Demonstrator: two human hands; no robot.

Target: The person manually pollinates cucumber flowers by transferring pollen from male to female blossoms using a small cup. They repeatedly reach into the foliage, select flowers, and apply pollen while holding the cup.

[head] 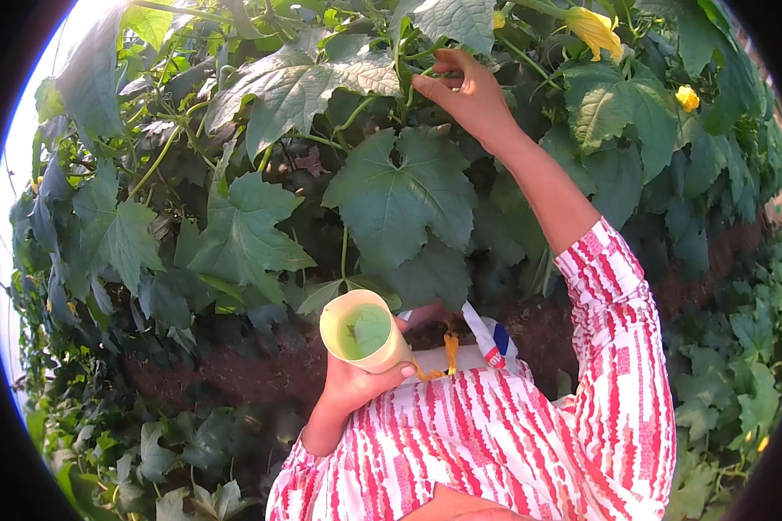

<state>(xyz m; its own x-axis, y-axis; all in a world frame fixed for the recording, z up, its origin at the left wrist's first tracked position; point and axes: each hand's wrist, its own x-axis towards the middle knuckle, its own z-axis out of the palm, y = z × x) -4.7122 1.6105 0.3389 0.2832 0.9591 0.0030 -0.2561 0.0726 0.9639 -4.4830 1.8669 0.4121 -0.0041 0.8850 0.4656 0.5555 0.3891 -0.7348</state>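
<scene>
My left hand (358, 387) is wrapped around a pale yellow cup (397, 348) that holds a green liquid (365, 331) with small dark bits in it. Up among the vines, my right hand (463, 91) reaches to a green stem (412, 91), thumb and fingers bent and somewhat apart. Whether the fingertips touch or pinch anything there cannot be told. A large lobed leaf (401, 185) hangs below that hand, and a sunlit leaf (300, 84) lies to its left. To its upper right is a yellow blossom (593, 32).
Dense leafy vines fill the space before me, with a small yellow flower (687, 98) at the right. Bare brown soil (234, 381) runs below them. A plastic bag (489, 335) and a yellow-orange strip (451, 348) are at my waist. More low leafy plants (208, 443) grow at the lower left.
</scene>
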